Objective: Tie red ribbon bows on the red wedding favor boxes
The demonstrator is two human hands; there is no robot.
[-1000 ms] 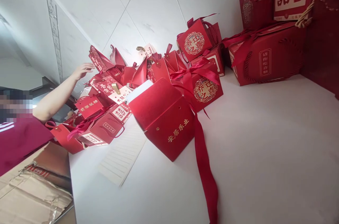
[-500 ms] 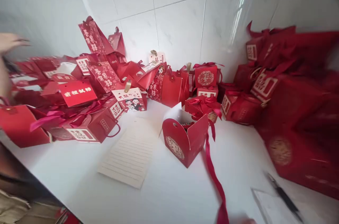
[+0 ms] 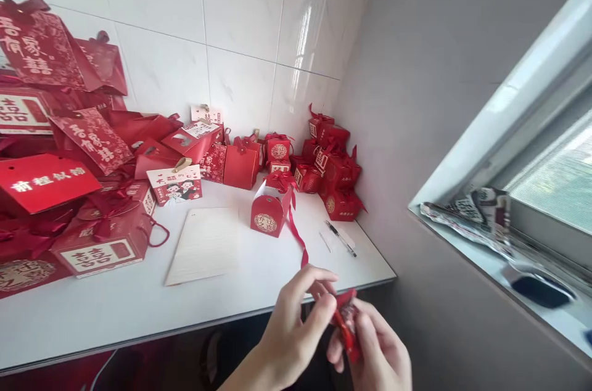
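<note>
Just off the table's front edge, my right hand (image 3: 382, 348) is closed round a small shiny red packet (image 3: 346, 324) between thumb and fingers. My left hand (image 3: 298, 323) meets the packet's upper left end, thumb against it and fingers curled, with the forefinger reaching over. Part of the packet is hidden by my fingers. Beyond my hands, an open-topped red gift box (image 3: 266, 218) with a gold round emblem stands on the white table (image 3: 139, 304). A long red ribbon (image 3: 297, 235) trails from beside the box toward my left hand.
Lined paper (image 3: 203, 246) lies left of the box, and a black pen (image 3: 341, 238) rests to its right. Many red gift boxes (image 3: 102, 249) are heaped at left; a smaller stack (image 3: 340, 172) fills the back right corner. A windowsill at right holds a crumpled wrapper (image 3: 481, 218).
The view has swung right and back, bringing the windowsill in. Both my hands have come into view with the red packet. The bare arm at far left has left the view.
</note>
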